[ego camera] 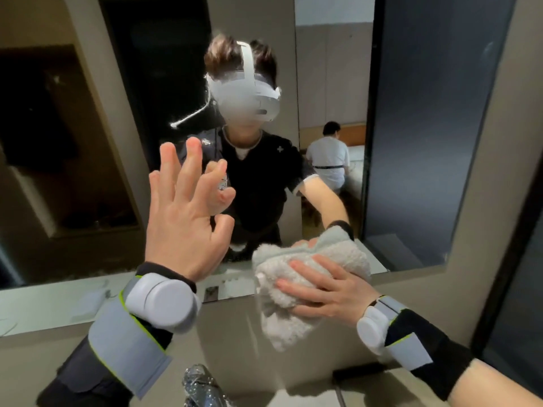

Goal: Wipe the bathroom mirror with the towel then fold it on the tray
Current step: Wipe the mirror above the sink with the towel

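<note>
The bathroom mirror fills the wall ahead and reflects a person wearing a white headset. My right hand presses a bunched white towel against the mirror's lower edge, right of centre. The towel's lower part hangs over the ledge under the glass. My left hand is raised flat in front of the mirror, left of the towel, with fingers spread and nothing in it. Both wrists carry white trackers on grey straps. No tray is in view.
A chrome faucet rises at the bottom centre, below my hands. A beige ledge runs under the mirror. A dark panel stands at the far right. A second person shows in the mirror's reflection, seated with their back turned.
</note>
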